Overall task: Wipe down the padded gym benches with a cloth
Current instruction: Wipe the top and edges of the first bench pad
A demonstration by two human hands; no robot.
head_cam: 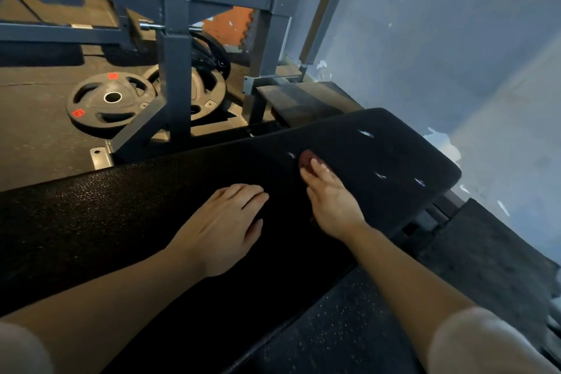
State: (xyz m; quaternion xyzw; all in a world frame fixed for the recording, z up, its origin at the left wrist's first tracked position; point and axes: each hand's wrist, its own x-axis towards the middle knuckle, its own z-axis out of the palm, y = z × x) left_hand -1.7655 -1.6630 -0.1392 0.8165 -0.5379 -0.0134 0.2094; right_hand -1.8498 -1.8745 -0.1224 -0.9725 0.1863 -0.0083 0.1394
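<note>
A long black padded bench (121,212) runs from the lower left to the middle right, with small tears showing near its far end. My right hand (332,200) presses a dark red cloth (306,158) flat onto the pad; only the cloth's front edge shows beyond my fingertips. My left hand (221,228) rests palm down on the pad just left of the right hand, fingers together and flat, holding nothing.
A grey steel rack frame (176,70) stands behind the bench. Black weight plates (112,100) lie on the rubber floor at the left. A blue wall (455,39) with chipped paint rises at the right. A second dark pad (303,97) sits beyond the bench end.
</note>
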